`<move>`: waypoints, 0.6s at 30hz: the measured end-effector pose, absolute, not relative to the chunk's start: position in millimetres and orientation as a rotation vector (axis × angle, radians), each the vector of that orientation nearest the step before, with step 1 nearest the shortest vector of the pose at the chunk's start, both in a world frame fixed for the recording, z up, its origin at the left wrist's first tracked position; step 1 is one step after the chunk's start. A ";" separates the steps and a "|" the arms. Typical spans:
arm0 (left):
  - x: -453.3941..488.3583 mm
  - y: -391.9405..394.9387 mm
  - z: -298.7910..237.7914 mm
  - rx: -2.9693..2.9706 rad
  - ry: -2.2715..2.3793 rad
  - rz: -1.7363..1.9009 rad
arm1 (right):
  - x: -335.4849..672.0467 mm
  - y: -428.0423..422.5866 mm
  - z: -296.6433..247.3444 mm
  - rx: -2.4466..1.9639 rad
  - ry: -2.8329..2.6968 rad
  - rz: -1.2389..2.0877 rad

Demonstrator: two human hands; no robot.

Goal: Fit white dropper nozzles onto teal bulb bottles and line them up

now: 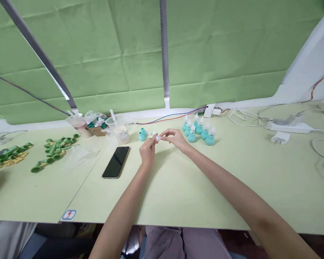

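My left hand (147, 150) and my right hand (177, 139) meet above the table, their fingertips pinched on a small white piece (157, 137). Fingers cover most of it, so its full shape is hidden. Just behind my left hand stand a couple of small teal pots (142, 135) with open necks. To the right of my right hand is a group of several teal pots (210, 139), each topped with a white, flame-shaped tip (213, 130).
A black phone (116, 162) lies left of my left arm. Behind it are a plastic cup (121, 133), another cup (81, 126) and a small cardboard box (98, 131). Green tube-like parts (54, 149) lie farther left. A white power strip (288, 126) and cables occupy the right.
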State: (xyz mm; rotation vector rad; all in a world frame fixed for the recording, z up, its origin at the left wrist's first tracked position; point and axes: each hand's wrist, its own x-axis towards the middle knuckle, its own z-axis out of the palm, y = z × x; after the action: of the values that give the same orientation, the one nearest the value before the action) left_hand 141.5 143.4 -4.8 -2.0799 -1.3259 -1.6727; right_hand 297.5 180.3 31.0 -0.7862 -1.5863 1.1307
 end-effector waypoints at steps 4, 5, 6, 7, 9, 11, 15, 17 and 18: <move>141.8 144.8 -6.6 -2.083 -1.300 -1.644 | 297.3 180.1 31.2 -0.763 -1.613 1.041; 141.8 145.2 -7.4 -2.089 -1.293 -1.634 | 297.3 180.2 31.3 -0.756 -1.615 1.036; 141.8 145.5 -8.2 -2.094 -1.283 -1.623 | 297.2 180.3 31.4 -0.744 -1.615 1.036; 141.6 145.8 -9.1 -2.097 -1.274 -1.611 | 297.2 180.5 31.4 -0.728 -1.617 1.038; 140.8 145.9 -10.9 -2.097 -1.263 -1.582 | 296.8 180.8 30.7 -0.698 -1.619 1.045; 139.4 145.7 -12.3 -2.082 -1.257 -1.551 | 296.0 180.9 29.2 -0.700 -1.606 1.081; 136.9 146.1 -12.9 -2.063 -1.169 -1.544 | 292.4 179.0 27.1 -0.741 -1.540 1.208; 137.2 146.6 -11.7 -2.035 -1.099 -1.571 | 290.0 177.3 27.6 -0.723 -1.513 1.231; 137.9 146.7 -11.0 -2.018 -1.070 -1.587 | 288.8 176.4 28.1 -0.708 -1.503 1.236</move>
State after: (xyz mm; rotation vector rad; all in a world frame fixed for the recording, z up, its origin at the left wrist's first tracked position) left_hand 137.9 146.7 -11.0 -2.0176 -1.0703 -1.5874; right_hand 288.8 176.4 28.1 -0.7075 -1.5026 1.2356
